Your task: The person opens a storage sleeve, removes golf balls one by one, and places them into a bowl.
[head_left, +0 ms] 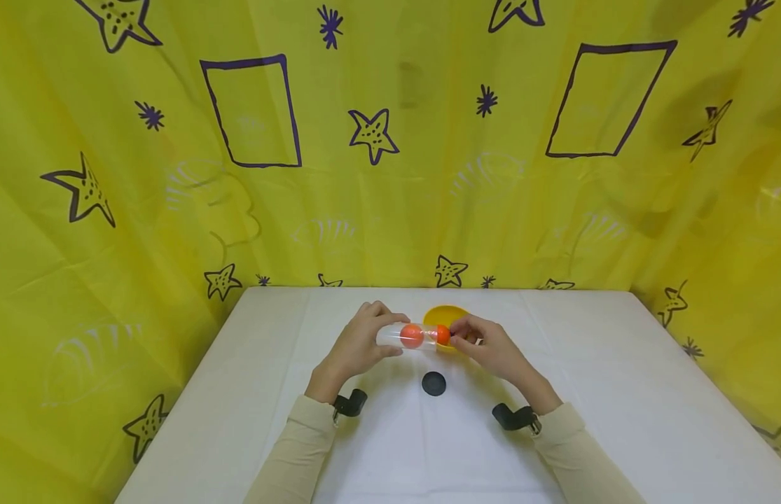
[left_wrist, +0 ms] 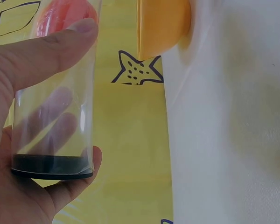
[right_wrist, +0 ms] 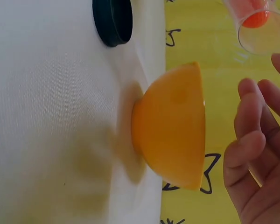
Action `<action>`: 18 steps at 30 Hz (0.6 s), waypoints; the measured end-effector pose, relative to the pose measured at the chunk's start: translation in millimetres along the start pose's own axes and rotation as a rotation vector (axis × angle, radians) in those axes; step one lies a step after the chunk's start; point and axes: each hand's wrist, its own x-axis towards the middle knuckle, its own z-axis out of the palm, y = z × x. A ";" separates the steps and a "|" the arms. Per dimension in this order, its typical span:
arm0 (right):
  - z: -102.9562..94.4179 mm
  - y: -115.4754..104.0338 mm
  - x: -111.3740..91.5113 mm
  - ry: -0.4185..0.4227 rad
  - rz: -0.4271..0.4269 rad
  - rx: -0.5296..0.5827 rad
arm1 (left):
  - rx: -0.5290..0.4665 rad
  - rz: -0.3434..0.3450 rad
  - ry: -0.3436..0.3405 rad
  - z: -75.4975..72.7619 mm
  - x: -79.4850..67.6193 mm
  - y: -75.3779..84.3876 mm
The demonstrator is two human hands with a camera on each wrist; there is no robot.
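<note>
My left hand (head_left: 358, 339) grips a clear plastic tube (head_left: 390, 336), its thumb across the wall and fingers behind. A dark cap (left_wrist: 53, 165) closes the tube's end at the palm; the other end is uncapped. Inside sits an orange-red ball (head_left: 412, 336), and a second orange ball (head_left: 443, 334) lies near the open mouth. My right hand (head_left: 491, 346) is at that mouth, fingers loosely bent; in the right wrist view its fingers (right_wrist: 249, 109) hold nothing. Beneath and behind the tube stands a yellow bowl (right_wrist: 170, 126), its inside mostly hidden.
A round dark lid (head_left: 434, 383) lies on the white-covered table (head_left: 377, 448), in front of the bowl and between the forearms. Yellow patterned curtains (head_left: 422, 189) hang behind the table and along its sides. Black wrist mounts (head_left: 350, 404) sit at both cuffs.
</note>
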 end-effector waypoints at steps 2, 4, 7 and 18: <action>3.1 -0.3 -0.3 -0.021 -0.029 0.019 | 0.002 0.000 0.004 -0.5 0.0 0.2; 6.1 -0.5 -0.4 -0.039 -0.059 0.035 | 0.008 0.002 0.011 -1.0 -0.3 0.0; 10.6 -2.6 -0.6 -0.062 -0.067 0.055 | 0.015 0.007 0.018 -1.8 -0.4 -0.4; 17.3 -11.3 -1.3 -0.126 -0.003 0.082 | 0.024 -0.010 0.002 -3.0 -1.5 1.1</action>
